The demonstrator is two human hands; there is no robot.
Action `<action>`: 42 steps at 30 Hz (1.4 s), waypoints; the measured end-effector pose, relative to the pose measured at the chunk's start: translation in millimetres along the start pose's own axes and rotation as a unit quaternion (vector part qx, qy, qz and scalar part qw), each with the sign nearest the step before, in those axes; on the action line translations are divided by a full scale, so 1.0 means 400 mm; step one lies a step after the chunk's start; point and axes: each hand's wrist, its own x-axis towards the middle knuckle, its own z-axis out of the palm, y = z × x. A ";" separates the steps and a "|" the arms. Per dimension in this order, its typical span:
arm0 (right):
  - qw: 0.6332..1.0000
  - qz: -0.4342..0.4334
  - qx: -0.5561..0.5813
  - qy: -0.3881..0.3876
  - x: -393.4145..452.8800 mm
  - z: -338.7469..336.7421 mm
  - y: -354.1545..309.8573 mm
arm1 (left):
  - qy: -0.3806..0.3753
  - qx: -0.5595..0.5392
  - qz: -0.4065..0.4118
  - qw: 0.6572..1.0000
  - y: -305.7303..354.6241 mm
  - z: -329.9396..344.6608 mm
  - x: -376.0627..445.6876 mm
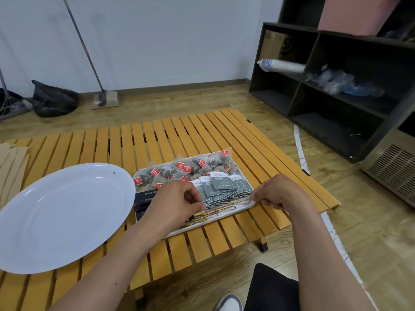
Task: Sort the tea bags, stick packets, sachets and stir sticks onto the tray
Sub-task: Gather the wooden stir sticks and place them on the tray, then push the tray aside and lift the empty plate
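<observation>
We worked at the slatted wooden worktop (157,135), where a big white oval plate (60,216) lay at nine o'clock from the white tray (226,215). On the tray, tea bags (188,169) filled the twelve o'clock side, grey sachets (221,184) lay below them, dark stick packets (143,202) at nine, stir sticks (215,211) at six. Our left hand (177,198) pinched the sticks' one end, our right hand (276,191) the other.

Slatted table (202,135): tray (224,217), plate (56,218)
</observation>
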 end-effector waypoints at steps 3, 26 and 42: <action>0.999 -0.037 0.008 0.023 -0.005 0.005 -0.007 | 0.017 0.011 0.017 1.000 0.007 0.009 -0.004; 0.928 -0.280 -0.198 0.147 -0.076 0.109 0.078 | 0.123 0.321 -0.127 0.930 -0.069 0.009 -0.229; 0.937 -0.263 -0.135 0.185 0.189 0.058 -0.059 | 0.100 0.231 -0.111 0.961 -0.099 -0.008 0.124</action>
